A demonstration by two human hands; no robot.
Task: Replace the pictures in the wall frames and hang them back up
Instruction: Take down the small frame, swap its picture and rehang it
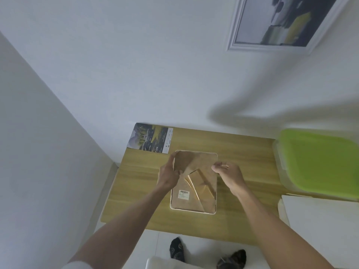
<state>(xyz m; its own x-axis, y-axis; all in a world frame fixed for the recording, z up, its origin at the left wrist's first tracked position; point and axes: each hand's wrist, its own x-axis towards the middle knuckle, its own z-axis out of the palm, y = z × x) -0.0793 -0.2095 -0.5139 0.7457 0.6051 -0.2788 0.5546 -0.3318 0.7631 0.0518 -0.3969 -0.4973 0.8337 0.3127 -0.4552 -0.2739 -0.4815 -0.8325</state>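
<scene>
Nearest my lens I have two bare forearms reaching forward over the table, and below them two feet in dark patterned socks (177, 249) on a pale floor; a white sleeve edge shows at the lower left. The wooden table (136, 191) sits against a white wall, in a corner. On it, face down, lies the picture frame (194, 200), its brown backing board upward, with a small white barcode label (183, 194) near the lower left of the board and a folded stand flap at the centre right. My left hand (168, 176) grips a brown sheet (183, 162) at the frame's upper left corner, thumb and fingers curled round its edge, the sheet lifted and tilted off the board. My right hand (230, 176) is at the frame's right edge, fingers curled in a pinch; what it pinches is too small for me to tell, perhaps a tab on the rim. Both hands cover the upper half of the frame, so its top edge is partly hidden from me. Beyond the frame, at the table's far left corner and touching the wall, lies a printed landscape picture (150, 138), flat. At the right end of the table stands a clear plastic box with a green lid (318, 162); just in front of it something white and flat (320, 214) overlaps the table's edge. High on the wall hangs a white-framed picture (281, 24), well apart from the table.
</scene>
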